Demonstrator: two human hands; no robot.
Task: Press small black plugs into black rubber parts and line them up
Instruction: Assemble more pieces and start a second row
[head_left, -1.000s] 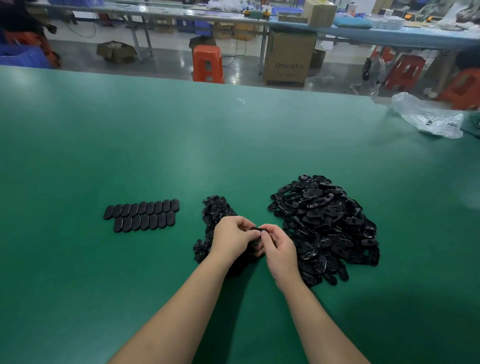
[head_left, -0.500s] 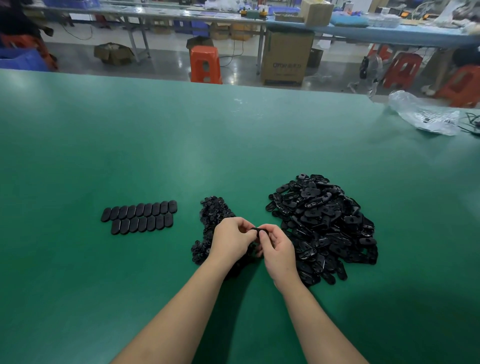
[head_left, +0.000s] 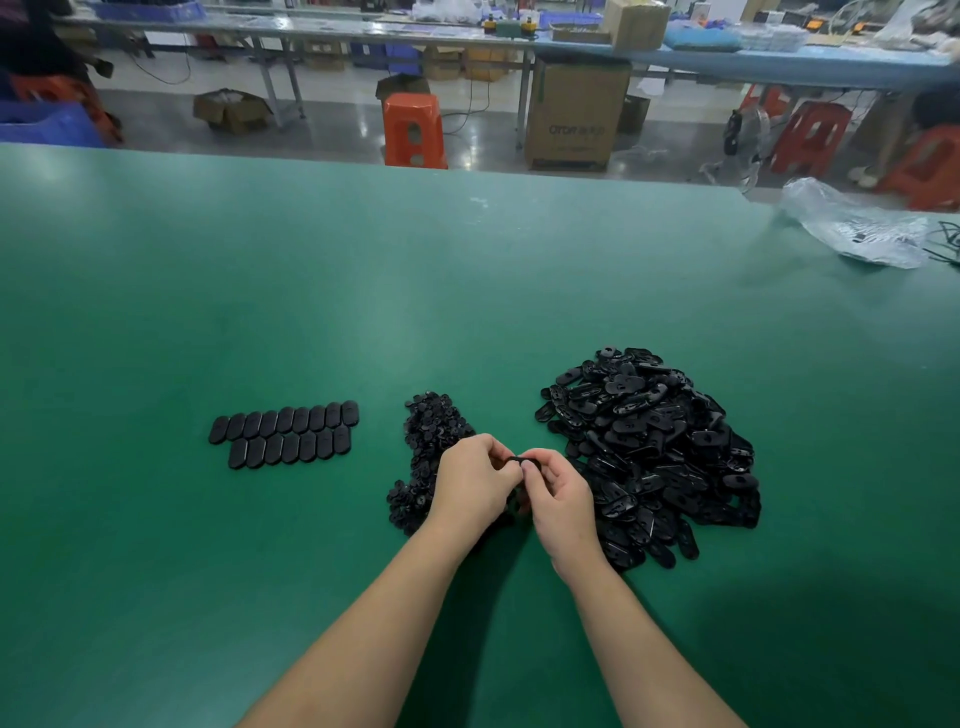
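My left hand (head_left: 475, 480) and my right hand (head_left: 558, 496) meet over the green table (head_left: 363, 291) and pinch one black rubber part (head_left: 516, 460) between their fingertips. Only its top edge shows. A heap of small black plugs (head_left: 428, 447) lies just left of and under my left hand. A larger heap of black rubber parts (head_left: 654, 447) lies to the right of my right hand. Two neat rows of finished parts (head_left: 285, 434) sit further left on the table.
A crumpled clear plastic bag (head_left: 857, 226) lies at the table's far right edge, with dark cables (head_left: 948, 239) beside it. Beyond the far edge stand an orange stool (head_left: 414, 130), a cardboard box (head_left: 571, 119) and long workbenches.
Both hands stay together on the same part, with only slight finger movement. The view has tilted a little, so everything sits marginally lower in the frame.
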